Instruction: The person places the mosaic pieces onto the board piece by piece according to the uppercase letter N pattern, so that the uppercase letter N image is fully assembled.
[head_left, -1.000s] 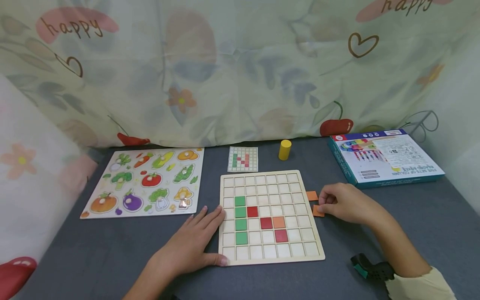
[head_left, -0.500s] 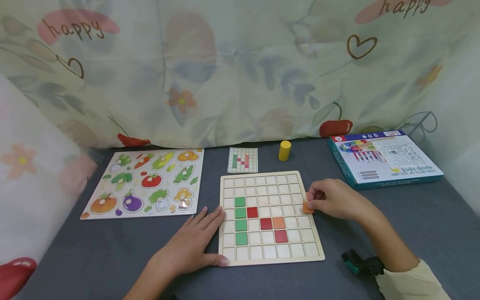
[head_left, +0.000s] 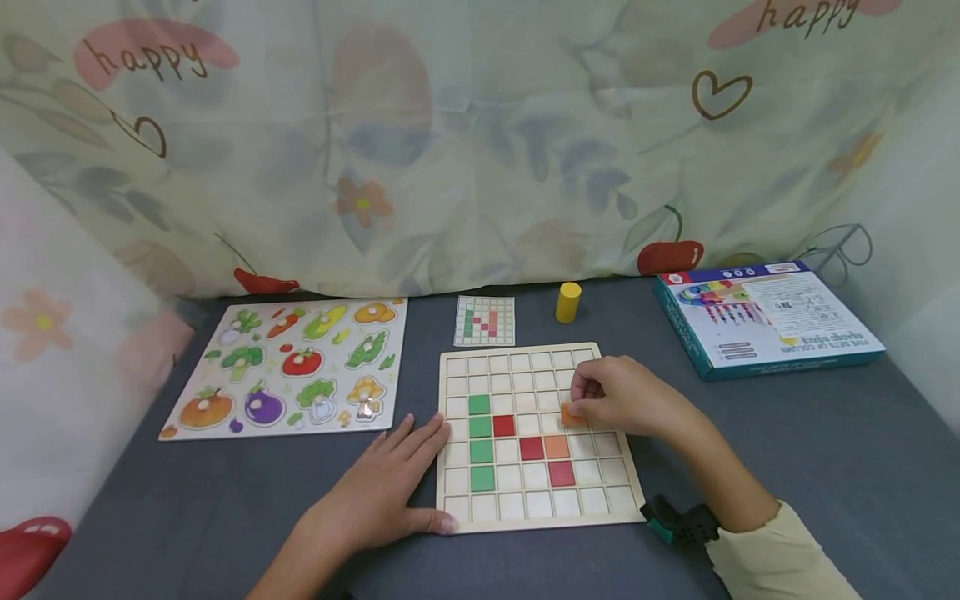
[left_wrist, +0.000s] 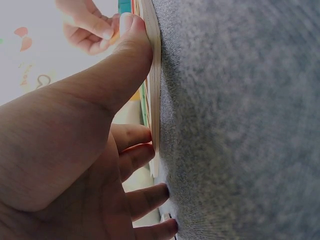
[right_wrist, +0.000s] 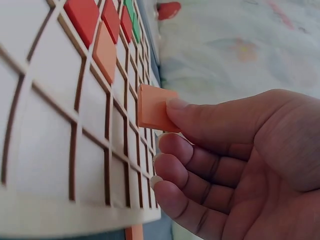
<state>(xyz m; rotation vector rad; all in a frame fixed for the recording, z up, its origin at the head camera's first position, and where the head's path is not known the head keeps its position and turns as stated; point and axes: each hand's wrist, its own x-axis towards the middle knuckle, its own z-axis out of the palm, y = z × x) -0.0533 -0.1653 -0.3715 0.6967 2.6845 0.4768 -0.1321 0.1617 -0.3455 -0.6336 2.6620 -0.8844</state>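
My right hand (head_left: 633, 398) pinches an orange square tile (right_wrist: 154, 107) between thumb and fingers, above the right half of the wooden grid board (head_left: 450, 527). A column of green tiles (head_left: 480, 427), several red tiles (head_left: 532, 448) and one orange tile (head_left: 557, 447) sit in the board's cells. With fingers spread, my left hand (head_left: 390, 487) rests against the board's left edge, its thumb on the near corner. Part of another orange tile (right_wrist: 134, 232) shows beyond the board's rim in the right wrist view; the hand hides it in the head view.
Behind the board lie a small printed pattern card (head_left: 485, 321) and a yellow cylinder (head_left: 568, 302). A vegetable puzzle board (head_left: 285, 367) is at the left, a flat teal-edged box (head_left: 772, 321) at the back right. A floral curtain (head_left: 480, 167) hangs behind the dark table.
My right hand has taken an orange tile from beside the board and carried it left over the grid. My left hand has stayed in place.
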